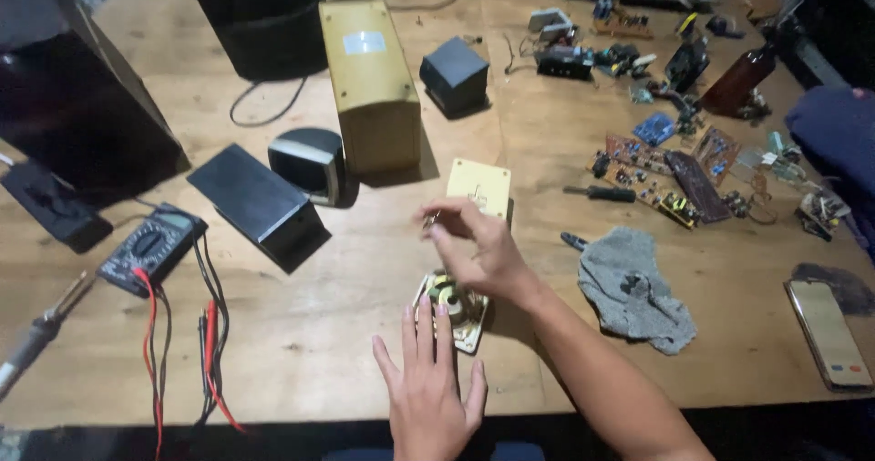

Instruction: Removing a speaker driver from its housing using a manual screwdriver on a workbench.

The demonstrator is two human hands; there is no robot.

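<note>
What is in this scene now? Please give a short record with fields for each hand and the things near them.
surface: wooden table
left hand: flat, fingers spread, fingertips touching the small speaker
right hand: raised above the speaker, fingertips pinching something too small to tell
behind hands: yellow square plate, tall yellow box
left side: multimeter with red and black leads
right side: grey cloth, circuit boards, phone

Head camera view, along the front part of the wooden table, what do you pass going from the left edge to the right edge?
Soldering iron → multimeter with red and black leads → left hand touching the small speaker → right hand → grey rag → phone.
</note>
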